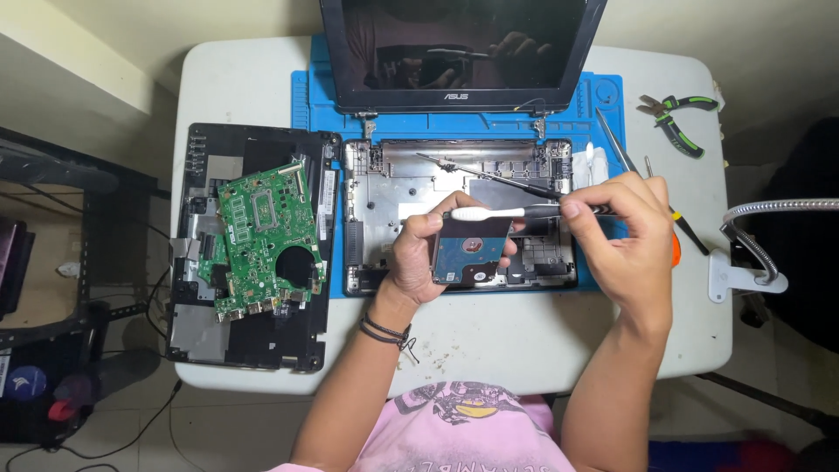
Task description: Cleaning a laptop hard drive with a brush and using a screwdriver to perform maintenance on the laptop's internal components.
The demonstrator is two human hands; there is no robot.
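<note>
My left hand [419,253] grips a hard drive [470,253] with its blue circuit side up, holding it above the opened laptop base [376,183]. My right hand [625,232] pinches the dark handle of a toothbrush [489,212], whose white head lies across the drive's top edge. The laptop's dark screen [459,48] stands open behind the base. A thin metal rod [489,173] lies across the base's far part.
A green motherboard [266,236] rests on a black bottom cover [197,332] at the left. Everything sits on a blue mat [306,96] and white table [489,341]. Green-handled pliers [677,118], tweezers [616,144] and a gooseneck clamp [756,262] are at the right.
</note>
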